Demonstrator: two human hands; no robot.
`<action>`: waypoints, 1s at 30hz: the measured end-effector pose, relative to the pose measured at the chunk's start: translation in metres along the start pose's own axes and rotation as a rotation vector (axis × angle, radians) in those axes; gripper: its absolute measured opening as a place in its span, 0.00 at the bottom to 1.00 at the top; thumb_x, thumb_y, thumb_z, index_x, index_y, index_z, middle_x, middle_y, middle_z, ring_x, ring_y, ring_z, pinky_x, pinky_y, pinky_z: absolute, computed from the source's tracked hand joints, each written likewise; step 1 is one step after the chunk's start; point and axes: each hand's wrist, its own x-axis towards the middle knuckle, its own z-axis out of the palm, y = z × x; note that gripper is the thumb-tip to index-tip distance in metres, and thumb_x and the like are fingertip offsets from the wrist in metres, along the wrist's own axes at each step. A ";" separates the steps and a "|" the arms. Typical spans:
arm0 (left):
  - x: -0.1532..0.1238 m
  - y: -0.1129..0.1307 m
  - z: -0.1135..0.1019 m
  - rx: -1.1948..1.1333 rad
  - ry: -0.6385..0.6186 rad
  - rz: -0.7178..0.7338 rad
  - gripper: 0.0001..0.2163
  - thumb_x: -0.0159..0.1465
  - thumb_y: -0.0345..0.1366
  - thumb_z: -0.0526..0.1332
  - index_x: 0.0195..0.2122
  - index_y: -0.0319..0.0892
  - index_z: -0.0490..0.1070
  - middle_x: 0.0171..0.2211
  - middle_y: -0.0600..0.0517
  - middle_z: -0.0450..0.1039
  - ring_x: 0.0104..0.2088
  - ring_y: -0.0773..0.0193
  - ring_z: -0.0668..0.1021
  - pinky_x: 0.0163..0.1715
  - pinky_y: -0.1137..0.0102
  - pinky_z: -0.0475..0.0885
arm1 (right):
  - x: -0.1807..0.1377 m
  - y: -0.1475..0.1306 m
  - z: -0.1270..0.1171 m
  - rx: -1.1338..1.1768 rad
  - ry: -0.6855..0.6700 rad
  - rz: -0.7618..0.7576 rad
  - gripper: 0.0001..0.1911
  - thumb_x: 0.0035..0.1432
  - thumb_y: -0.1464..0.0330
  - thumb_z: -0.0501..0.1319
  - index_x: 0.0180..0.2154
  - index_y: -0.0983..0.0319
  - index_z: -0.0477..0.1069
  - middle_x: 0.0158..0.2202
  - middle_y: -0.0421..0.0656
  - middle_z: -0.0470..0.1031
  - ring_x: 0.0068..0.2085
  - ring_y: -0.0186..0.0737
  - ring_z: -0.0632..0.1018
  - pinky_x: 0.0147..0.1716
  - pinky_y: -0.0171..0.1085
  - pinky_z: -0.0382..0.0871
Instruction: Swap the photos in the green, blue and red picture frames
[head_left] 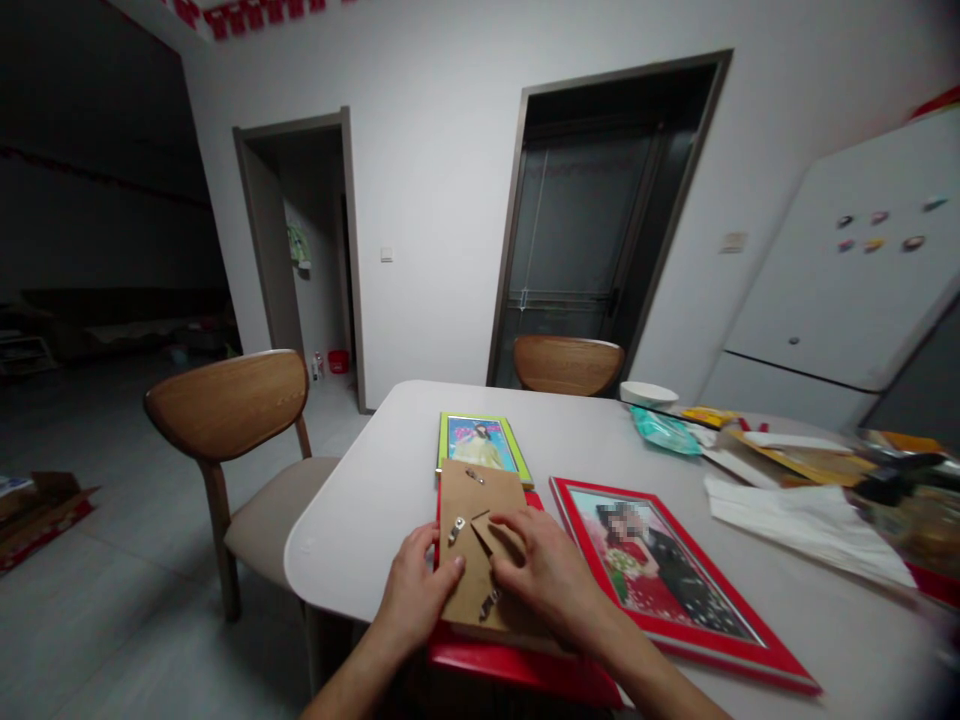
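A picture frame lies face down on the table, its brown backing board up, with small metal clips on it. A red edge shows at the near side. My left hand grips the board's left side, thumb on top and fingers around the edge. My right hand is closed on the brown stand flap in the board's middle, thumb and fingertips at its sides. Just beyond is a yellow-green picture frame, face up. On the right lies a red picture frame with a photo.
The white table has rounded corners. Wooden chairs stand at its left and far side. To the right are a white bowl, a teal packet, white paper and assorted packaging. A white fridge stands behind.
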 end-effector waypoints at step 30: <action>0.008 -0.021 -0.088 0.601 0.226 -0.057 0.20 0.51 0.34 0.56 0.47 0.38 0.60 0.44 0.46 0.66 0.44 0.57 0.69 0.44 0.67 0.60 | 0.008 0.061 -0.019 0.126 -0.003 0.413 0.31 0.44 0.72 0.49 0.53 0.67 0.52 0.37 0.50 0.73 0.33 0.42 0.75 0.31 0.36 0.64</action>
